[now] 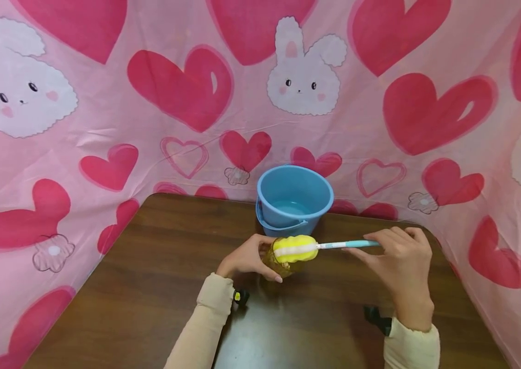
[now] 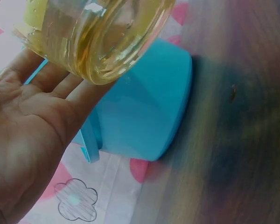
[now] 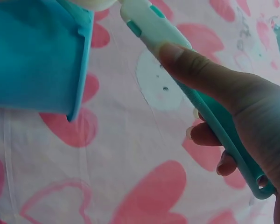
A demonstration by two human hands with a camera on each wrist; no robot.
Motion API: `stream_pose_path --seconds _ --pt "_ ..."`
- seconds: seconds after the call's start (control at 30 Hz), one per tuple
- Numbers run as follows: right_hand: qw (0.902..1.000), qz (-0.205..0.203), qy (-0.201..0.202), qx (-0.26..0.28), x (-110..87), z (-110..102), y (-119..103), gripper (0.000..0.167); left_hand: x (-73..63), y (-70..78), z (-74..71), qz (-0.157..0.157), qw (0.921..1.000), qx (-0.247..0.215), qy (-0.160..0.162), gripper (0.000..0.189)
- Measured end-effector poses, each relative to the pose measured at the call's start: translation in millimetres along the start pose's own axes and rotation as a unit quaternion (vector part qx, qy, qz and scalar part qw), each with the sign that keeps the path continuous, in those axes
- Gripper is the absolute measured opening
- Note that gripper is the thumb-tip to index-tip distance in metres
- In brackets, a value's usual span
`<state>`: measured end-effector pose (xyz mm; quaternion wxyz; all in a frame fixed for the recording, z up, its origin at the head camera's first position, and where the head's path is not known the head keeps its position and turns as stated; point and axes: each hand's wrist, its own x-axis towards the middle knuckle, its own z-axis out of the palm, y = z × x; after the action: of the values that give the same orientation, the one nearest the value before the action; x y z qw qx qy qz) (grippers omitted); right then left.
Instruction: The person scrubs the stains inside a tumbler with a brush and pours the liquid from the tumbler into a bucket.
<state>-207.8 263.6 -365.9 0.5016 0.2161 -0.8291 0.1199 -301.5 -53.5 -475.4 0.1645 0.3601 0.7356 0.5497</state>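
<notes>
My left hand [image 1: 253, 258] grips an amber see-through glass [image 1: 283, 267], held tilted above the table. In the left wrist view the thick base of the glass [image 2: 107, 51] faces the camera, with drops on its wall. My right hand [image 1: 400, 261] holds a bottle brush by its teal and white handle [image 3: 214, 116], the thumb lying along it. The brush's yellow and white sponge head [image 1: 295, 248] is at the mouth of the glass, overlapping it in the head view. Part of the glass is hidden behind the sponge and the left fingers.
A light blue bucket [image 1: 283, 225] stands at the back of the brown wooden table [image 1: 172, 246], just beyond the hands, its handle hanging down in front. Pink cloth [image 1: 186, 31] printed with hearts and rabbits hangs around the table's back and sides.
</notes>
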Motion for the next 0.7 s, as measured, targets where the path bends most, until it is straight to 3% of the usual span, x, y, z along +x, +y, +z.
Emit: stream_pose_path --seconds 0.27,0.53,0.7 --pt "0.9980 -0.062 -0.006 0.011 -0.8 18.7 -5.9 0.071 6.8 -5.4 7.7 0.037 0.9993 -0.008 0.009 0.067" --pt "0.9977 -0.065 -0.016 0.010 0.6 24.7 -11.6 0.073 7.7 -4.8 9.3 0.042 0.9975 0.000 0.056 0.071" --pt "0.9972 -0.063 -0.039 0.010 0.1 25.9 -14.5 0.071 3.3 -5.8 5.1 0.033 0.9974 0.010 0.063 0.071"
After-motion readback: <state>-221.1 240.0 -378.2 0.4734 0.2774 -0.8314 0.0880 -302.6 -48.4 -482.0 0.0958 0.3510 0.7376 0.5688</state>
